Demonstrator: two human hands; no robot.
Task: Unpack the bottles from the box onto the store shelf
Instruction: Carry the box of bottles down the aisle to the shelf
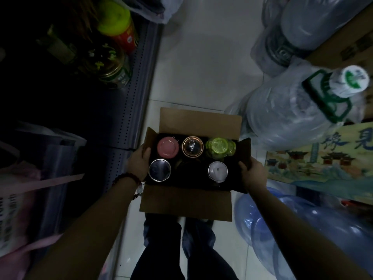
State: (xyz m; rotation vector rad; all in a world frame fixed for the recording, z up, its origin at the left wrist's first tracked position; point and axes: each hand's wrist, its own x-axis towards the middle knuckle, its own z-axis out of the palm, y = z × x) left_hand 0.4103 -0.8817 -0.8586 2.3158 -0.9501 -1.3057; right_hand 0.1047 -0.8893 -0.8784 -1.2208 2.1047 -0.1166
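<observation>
Both hands clasp the open cardboard box (pixel 187 201) by its short ends — the left hand (pixel 139 162) wraps the left edge with its thumb hooked over the side flap, and the right hand (pixel 252 172) grips the right flap the same way, fingers curled round the card. A red beaded bracelet (pixel 129 176) sits on the left wrist. The person holds the box out in front of the body, above the pale tiled floor (pixel 203 63) and over their own dark trouser legs (pixel 161 239).

Five bottles stand upright inside, seen from the top: a pink lid (pixel 168 147), a copper-rimmed dark lid (pixel 192 147) and a green lid (pixel 220 147) along the far row; a steel lid (pixel 159 170) and a white lid (pixel 218 170) in the near row. The middle slot of the near row is too dark to read — it may hold a black-capped bottle.

To the left runs the store shelf (pixel 129 102), dim, with a yellow-capped red bottle (pixel 119 25) and a glass jar (pixel 111 65) standing on it. To the right, large water jugs wrapped in plastic (pixel 290 118) crowd the floor, just beside a printed carton (pixel 323 156).
</observation>
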